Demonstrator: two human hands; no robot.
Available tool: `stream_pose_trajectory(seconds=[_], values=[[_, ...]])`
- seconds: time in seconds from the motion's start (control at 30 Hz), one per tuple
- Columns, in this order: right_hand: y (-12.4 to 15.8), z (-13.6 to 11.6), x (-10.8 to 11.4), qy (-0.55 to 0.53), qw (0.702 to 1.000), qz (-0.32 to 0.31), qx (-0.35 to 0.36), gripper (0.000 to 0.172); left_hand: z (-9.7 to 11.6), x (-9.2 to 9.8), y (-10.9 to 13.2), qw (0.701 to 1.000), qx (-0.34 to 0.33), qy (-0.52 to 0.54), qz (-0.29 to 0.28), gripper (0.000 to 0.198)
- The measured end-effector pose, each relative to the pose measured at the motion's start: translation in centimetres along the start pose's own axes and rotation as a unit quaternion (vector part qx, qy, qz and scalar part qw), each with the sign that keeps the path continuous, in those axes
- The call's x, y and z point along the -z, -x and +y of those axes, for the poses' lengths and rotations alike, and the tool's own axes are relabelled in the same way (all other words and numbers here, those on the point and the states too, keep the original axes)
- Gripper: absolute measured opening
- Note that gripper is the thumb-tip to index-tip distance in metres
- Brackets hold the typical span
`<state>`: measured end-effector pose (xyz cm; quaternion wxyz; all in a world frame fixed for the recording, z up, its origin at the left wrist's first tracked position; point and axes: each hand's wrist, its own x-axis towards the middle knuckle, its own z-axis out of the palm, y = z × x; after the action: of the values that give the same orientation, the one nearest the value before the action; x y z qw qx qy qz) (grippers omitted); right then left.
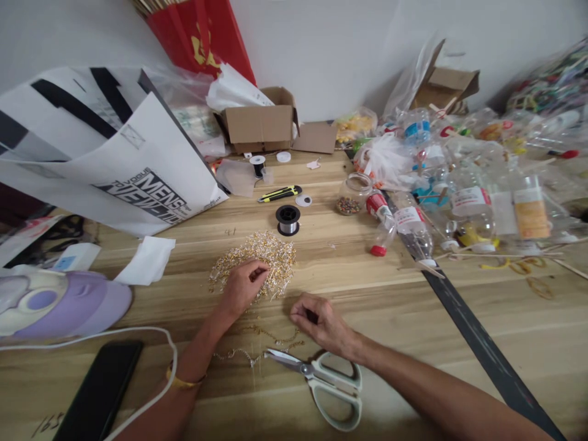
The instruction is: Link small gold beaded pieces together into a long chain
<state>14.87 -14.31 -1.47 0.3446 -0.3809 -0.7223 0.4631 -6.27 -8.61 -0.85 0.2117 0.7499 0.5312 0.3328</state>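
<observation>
My left hand is at the front edge of a pile of small gold and clear beads, thumb and fingers pinched together. What it may hold is too small to make out. To its right, my right hand hovers over the wooden table with thumb and forefinger closed; anything between them cannot be seen. Open scissors with pale handles lie just below my right hand. Thin beaded chains stretch on the table near the blade tips. Behind the pile stands a black spool of silvery wire.
A yellow-black utility knife and a glass jar of beads lie farther back. Several plastic bottles crowd the right side. At left are a white bag, a purple device, a phone and a white cable.
</observation>
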Motion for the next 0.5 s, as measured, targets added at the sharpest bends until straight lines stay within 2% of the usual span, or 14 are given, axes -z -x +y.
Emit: stream_pose_trajectory(seconds=[0.2,0.3,0.4,0.5], values=[[0.2,0.2,0.0,0.009,1.0,-0.001,0.004,0.008,1.1,-0.3,0.1,0.999,-0.019,-0.011,-0.029,0.008],[0.3,0.3,0.0,0.011,1.0,-0.003,0.004,0.008,1.1,0.1,0.0,1.0,-0.017,-0.017,-0.003,0.012],[0.3,0.3,0.0,0.007,1.0,-0.004,0.003,0.008,0.7,0.6,-0.1,0.998,-0.02,-0.05,0.017,0.007],[0.2,0.3,0.1,0.006,1.0,-0.005,0.008,0.008,0.4,0.9,-0.1,0.994,-0.027,-0.104,-0.017,0.004]])
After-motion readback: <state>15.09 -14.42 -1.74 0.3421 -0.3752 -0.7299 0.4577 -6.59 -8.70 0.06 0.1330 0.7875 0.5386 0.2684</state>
